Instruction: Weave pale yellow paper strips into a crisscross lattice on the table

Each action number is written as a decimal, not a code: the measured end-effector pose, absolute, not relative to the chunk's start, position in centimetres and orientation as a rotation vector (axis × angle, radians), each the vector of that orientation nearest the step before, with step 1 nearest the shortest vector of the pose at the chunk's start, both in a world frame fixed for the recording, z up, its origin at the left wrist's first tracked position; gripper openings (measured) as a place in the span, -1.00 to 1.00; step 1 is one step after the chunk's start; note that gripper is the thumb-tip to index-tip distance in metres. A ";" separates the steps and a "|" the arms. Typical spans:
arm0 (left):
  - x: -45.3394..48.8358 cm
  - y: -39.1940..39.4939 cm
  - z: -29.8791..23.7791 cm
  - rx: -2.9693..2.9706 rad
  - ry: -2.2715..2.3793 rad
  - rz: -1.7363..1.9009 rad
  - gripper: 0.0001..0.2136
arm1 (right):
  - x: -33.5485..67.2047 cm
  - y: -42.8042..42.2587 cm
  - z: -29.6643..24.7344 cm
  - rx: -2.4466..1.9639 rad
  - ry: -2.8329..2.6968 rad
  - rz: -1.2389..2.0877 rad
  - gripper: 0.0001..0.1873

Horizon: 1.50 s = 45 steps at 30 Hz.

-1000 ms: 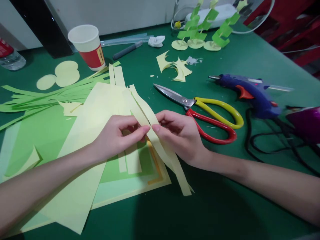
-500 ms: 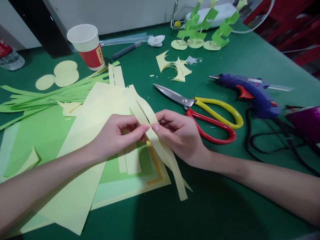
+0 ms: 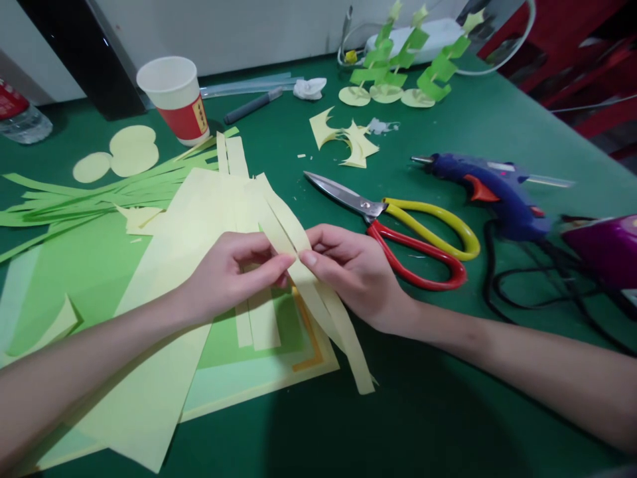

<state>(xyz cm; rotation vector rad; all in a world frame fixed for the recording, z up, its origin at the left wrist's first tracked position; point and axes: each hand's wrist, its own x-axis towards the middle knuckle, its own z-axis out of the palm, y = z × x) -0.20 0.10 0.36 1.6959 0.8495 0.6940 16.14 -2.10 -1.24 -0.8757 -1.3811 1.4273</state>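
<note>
Between my two hands are pale yellow paper strips (image 3: 311,287), lying close along each other with a narrow gap at the top. My left hand (image 3: 249,267) pinches the left strip between thumb and fingers. Thumb and bent fingers of my right hand (image 3: 351,275) grip the right one, the two thumb tips almost touching. The lower ends hang down past my right hand. Beneath lie a large pale yellow paper sheet (image 3: 169,312) and green paper (image 3: 94,272). Scissors (image 3: 371,209) with one yellow and one red handle rest open just beyond my right hand.
A blue glue gun (image 3: 497,189) with a black cord lies at the right. Green paper strips (image 3: 99,196), paper circles (image 3: 134,153) and a paper cup (image 3: 174,99) are at back left. Paper scraps (image 3: 355,143) and small paper plants on round bases (image 3: 385,93) stand farther back.
The strips' upper ends have shifted slightly and their lower tips have drawn closer together. Both hands keep their pinch in nearly the same place; the whole view has moved a little.
</note>
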 end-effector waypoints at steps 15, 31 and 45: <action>-0.5 0.1 -0.1 1.565 0.752 0.778 -0.86 | 16.3 -1.9 -1.4 -0.931 -1.331 1.409 -0.87; -0.4 0.1 0.3 1.771 0.811 0.721 -0.71 | 17.3 -2.0 1.5 -1.062 -1.717 1.370 -0.91; -0.4 0.0 0.2 1.859 0.729 0.697 -0.69 | 17.1 -2.0 1.5 -1.081 -1.604 1.503 -0.93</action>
